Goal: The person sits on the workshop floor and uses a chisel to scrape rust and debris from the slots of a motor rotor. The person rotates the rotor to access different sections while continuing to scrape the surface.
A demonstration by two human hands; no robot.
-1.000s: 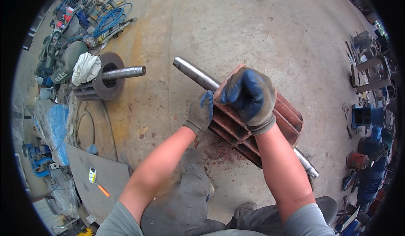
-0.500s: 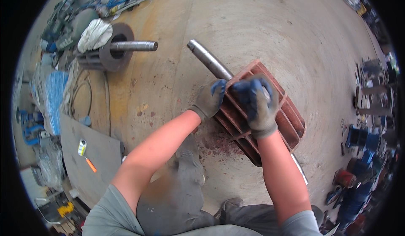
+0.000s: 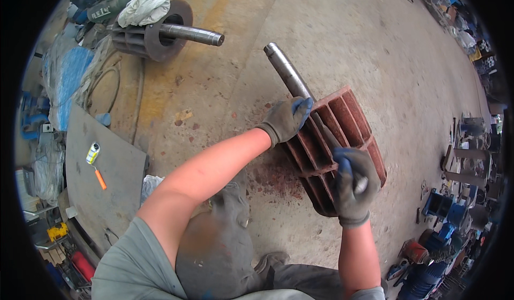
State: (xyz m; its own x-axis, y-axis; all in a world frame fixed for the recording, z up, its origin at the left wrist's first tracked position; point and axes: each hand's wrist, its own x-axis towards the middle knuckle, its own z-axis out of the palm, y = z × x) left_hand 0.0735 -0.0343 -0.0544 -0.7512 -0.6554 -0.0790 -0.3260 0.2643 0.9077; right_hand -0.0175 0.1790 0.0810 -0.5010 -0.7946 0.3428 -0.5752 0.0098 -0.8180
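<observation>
A reddish-brown ribbed rotor [image 3: 350, 115] lies on the floor before me, its bare steel shaft [image 3: 289, 72] pointing away to the upper left. At the shaft end of the rotor, my left hand [image 3: 286, 122], in a grey and blue glove, is closed over the rim. My right hand [image 3: 357, 185], gloved alike, is closed above the nearer ribs. From its fist a narrow, flat-bladed tool like a scraper [image 3: 327, 135] reaches over the ribs toward the shaft end; a pale bit of it shows at the palm. Motion smears its fingers slightly.
Another finned rotor [image 3: 142, 43] with a white cloth [image 3: 144, 8] stands at the far left. A paint roller [image 3: 96, 163] lies on a flat grey plate [image 3: 120, 203]. Reddish flakes [image 3: 267, 185] litter the floor beside my rotor. Machine parts [image 3: 450, 214] line the right side.
My right hand has come down toward me along the ribs, baring the tool's blade. The left stays at the rim. The whole view has shifted.
</observation>
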